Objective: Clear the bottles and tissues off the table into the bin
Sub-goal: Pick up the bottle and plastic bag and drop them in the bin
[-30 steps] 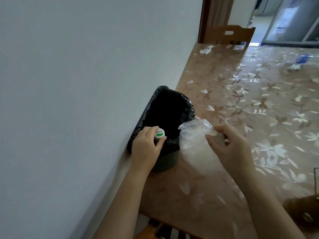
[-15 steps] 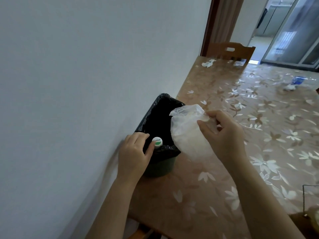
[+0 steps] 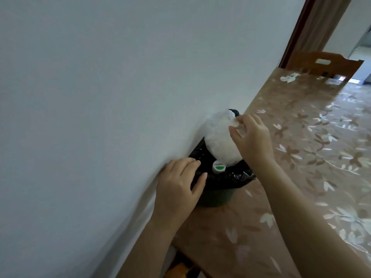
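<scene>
Pinching the translucent white plastic bag (image 3: 218,141) by its top edge in the right hand (image 3: 253,139), thumb and fingertips closed on the film, bulging bag hanging just left of that hand over the mouth of the round dark-green bin (image 3: 216,197) with its black plastic liner (image 3: 236,175). Right under the bag, poking up inside the bin, a white bottle cap with a green patch (image 3: 218,167), just right of the fingertips of the left hand (image 3: 180,187) and clear of them. Resting that hand flat on the liner at the bin's near rim, fingers fairly straight and together, thumb apart, gripping nothing. Under both forearms, the brown floral-patterned table (image 3: 321,157); far beyond the right hand, a crumpled white tissue (image 3: 289,77) at the far end, then a wooden chair back (image 3: 331,64). Left of the left hand, pale plain wall (image 3: 100,97).
</scene>
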Motion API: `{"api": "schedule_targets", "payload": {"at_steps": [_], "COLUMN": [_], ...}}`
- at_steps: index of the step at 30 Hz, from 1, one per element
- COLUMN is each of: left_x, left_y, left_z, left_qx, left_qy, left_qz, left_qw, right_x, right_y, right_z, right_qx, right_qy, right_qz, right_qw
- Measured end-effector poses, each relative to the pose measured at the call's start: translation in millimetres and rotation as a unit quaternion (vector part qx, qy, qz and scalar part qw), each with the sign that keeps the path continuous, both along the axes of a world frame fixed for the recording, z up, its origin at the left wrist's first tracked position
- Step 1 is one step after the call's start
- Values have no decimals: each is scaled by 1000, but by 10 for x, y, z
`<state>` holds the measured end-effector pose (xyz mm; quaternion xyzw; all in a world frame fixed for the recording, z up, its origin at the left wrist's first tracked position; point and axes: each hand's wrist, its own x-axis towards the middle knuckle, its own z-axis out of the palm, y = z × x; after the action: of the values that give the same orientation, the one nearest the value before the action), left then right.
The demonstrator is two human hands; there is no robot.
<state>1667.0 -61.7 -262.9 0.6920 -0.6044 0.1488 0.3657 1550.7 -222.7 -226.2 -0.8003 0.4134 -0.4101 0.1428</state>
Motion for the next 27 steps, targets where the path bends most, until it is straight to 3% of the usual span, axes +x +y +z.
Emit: {"api": "schedule_targets", "payload": {"at_steps": [12, 27], "left_x": [-80, -386], "left_y": [96, -126], "left_z": [-15, -48], "left_qx": [-4, 15], "left_qy": [8, 3], "left_qz": [-1, -54], "left_qw": [1000, 998], "right_x": [11, -572], "right_y": [-130, 588], "right_z": [-336, -410], "right_qx": [51, -13], "right_qy": [137, 129], "right_qz": [-78, -90], "right_qw": [986, 987]}}
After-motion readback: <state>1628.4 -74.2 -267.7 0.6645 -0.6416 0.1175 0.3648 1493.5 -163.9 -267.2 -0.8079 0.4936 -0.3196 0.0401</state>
